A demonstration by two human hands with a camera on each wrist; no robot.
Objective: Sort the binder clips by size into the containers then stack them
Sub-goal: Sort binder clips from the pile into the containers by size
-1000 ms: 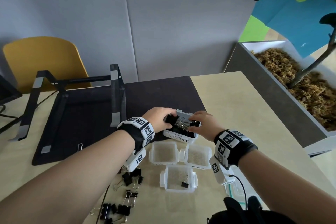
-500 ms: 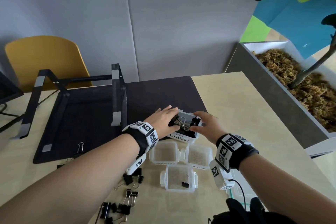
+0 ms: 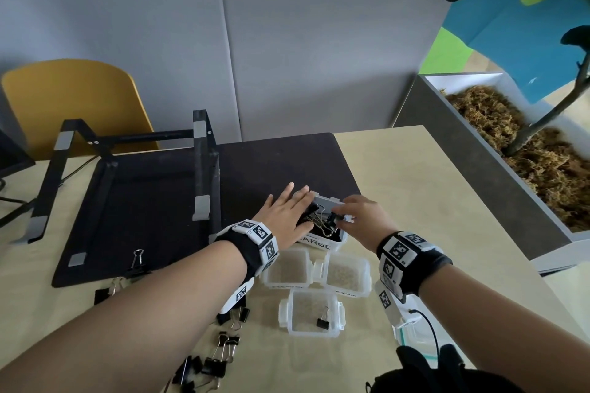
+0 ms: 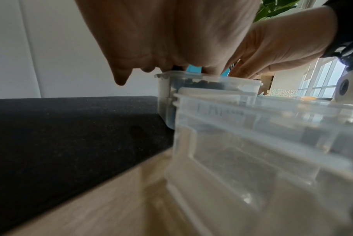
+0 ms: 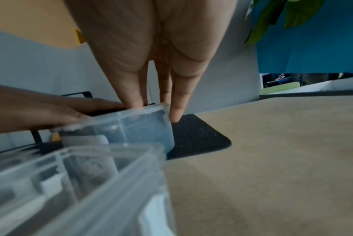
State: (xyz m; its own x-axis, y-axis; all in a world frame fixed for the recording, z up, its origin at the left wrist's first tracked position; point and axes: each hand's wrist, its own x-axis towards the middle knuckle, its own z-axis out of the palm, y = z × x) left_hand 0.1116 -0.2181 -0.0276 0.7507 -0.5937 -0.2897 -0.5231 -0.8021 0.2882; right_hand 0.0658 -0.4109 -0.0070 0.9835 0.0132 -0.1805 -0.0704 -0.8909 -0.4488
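The clear container labelled LARGE [image 3: 332, 244] stands on the corner of the black mat, full of black large binder clips [image 3: 321, 223]. My left hand [image 3: 287, 212] lies flat over its left half, straight fingers pressing on the clips. My right hand [image 3: 362, 217] reaches in from the right, its straight fingers [image 5: 176, 102] pointing down at the container's rim [image 5: 131, 111]; the thumb touches a clip at that edge. Three more clear containers sit nearer me: two without clips [image 3: 287, 269] [image 3: 348, 271], and one [image 3: 311, 316] holding a small clip [image 3: 323, 322].
Several loose black clips [image 3: 223, 348] lie on the table under my left forearm, and one [image 3: 138, 257] at the mat's front edge. A black laptop stand [image 3: 201, 169] stands on the black mat [image 3: 153, 217]. A planter box [image 3: 498, 150] borders the table's right side.
Both hands have lowered the large clips into the LARGE container. My left hand has gone from gripping to lying flat on them, and the right fingers have straightened at the rim.
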